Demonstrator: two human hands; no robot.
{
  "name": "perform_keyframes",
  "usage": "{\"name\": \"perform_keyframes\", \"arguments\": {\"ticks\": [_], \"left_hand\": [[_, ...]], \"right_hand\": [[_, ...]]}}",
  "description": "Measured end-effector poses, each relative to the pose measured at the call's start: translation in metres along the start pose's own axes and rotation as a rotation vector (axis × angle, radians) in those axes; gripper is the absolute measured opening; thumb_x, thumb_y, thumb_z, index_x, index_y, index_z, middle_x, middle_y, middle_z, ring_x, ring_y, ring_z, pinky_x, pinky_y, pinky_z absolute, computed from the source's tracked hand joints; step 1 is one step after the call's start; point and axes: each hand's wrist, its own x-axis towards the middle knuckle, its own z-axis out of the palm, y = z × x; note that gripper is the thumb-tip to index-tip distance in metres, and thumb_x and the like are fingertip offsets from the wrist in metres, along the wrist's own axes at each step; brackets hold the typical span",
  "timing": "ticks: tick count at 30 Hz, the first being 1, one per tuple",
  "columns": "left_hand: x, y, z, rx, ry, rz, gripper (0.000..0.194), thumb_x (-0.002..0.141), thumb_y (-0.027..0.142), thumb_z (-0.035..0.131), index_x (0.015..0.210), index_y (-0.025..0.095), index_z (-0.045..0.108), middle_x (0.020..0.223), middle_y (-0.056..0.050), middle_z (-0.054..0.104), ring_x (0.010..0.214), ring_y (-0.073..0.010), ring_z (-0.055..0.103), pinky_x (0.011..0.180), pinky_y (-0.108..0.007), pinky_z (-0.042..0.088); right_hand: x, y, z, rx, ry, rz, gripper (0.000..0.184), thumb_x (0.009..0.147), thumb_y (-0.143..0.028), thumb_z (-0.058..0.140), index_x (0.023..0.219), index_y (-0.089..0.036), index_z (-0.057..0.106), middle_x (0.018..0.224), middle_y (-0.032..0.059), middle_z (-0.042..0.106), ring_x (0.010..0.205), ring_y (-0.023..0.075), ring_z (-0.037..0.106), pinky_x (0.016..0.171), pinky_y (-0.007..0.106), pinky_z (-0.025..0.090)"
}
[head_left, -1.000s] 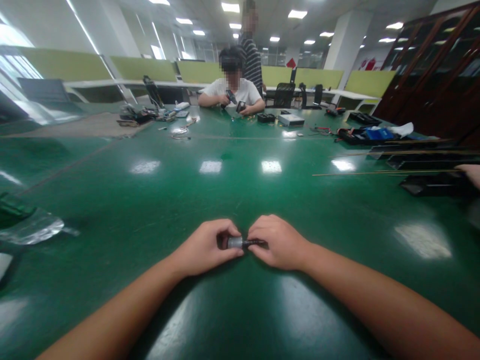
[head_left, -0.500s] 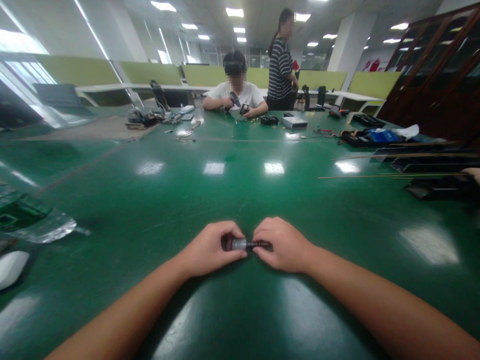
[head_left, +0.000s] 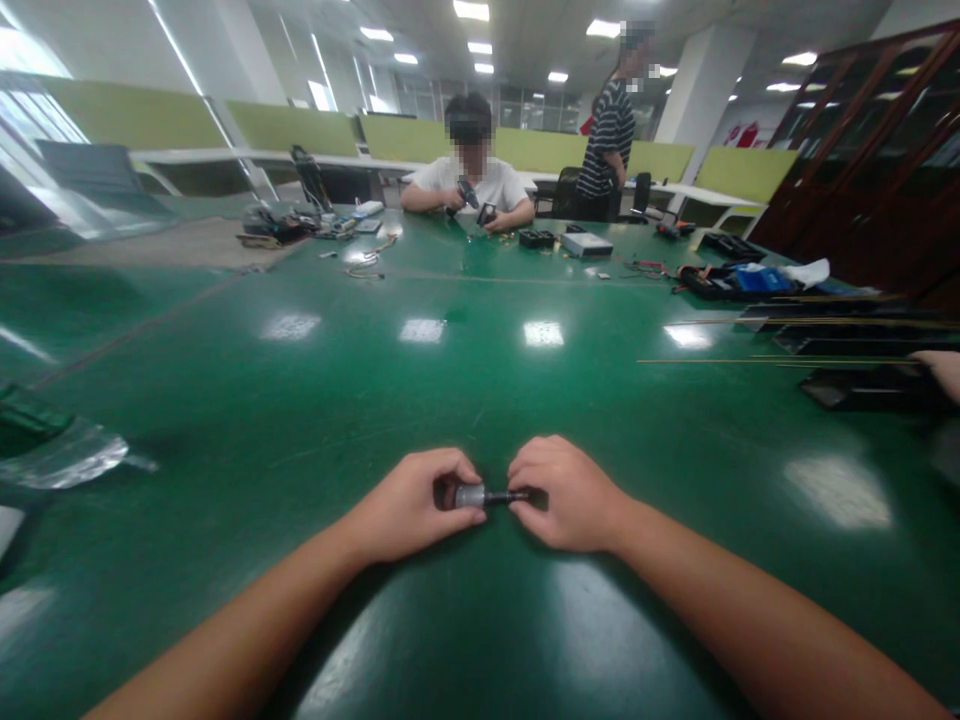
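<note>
Near the middle of the table, my left hand (head_left: 431, 508) is closed around a small silver cylinder (head_left: 470, 496), its thumb below and its fingers above. A thin dark stem (head_left: 496, 497) sticks out of the cylinder's right end, lying level. My right hand (head_left: 559, 495) pinches the far part of this stem, with its fingers curled over the tip. The cylinder's left end lies hidden in my left palm. The exact kind of this part is too small to make out. Both hands rest low over the green tabletop (head_left: 420, 400).
A clear plastic bottle (head_left: 67, 455) lies at the left. Dark trays (head_left: 832, 335) with thin rods (head_left: 712, 361) are at the right, where another person's hand (head_left: 941, 372) shows. Across the table sits a co-worker (head_left: 472, 185) with a tool; another person (head_left: 606, 135) stands behind.
A little more of the dark stem shows between my hands, as the left hand and cylinder have shifted slightly left. The standing person has moved right.
</note>
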Motion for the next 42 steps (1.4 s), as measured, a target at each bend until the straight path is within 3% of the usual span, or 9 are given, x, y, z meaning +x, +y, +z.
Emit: {"name": "perform_keyframes", "arguments": {"ticks": [42], "left_hand": [[0.000, 0.004, 0.000, 0.001, 0.009, -0.024, 0.022, 0.078, 0.031, 0.077, 0.090, 0.016, 0.068, 0.082, -0.002, 0.067, 0.071, -0.0165, 0.062, 0.065, -0.026, 0.046]], "right_hand": [[-0.003, 0.011, -0.029, -0.072, -0.111, 0.037, 0.007, 0.072, -0.016, 0.071, 0.078, -0.020, 0.071, 0.093, 0.0024, 0.075, 0.093, 0.0203, 0.065, 0.085, 0.036, 0.045]]}}
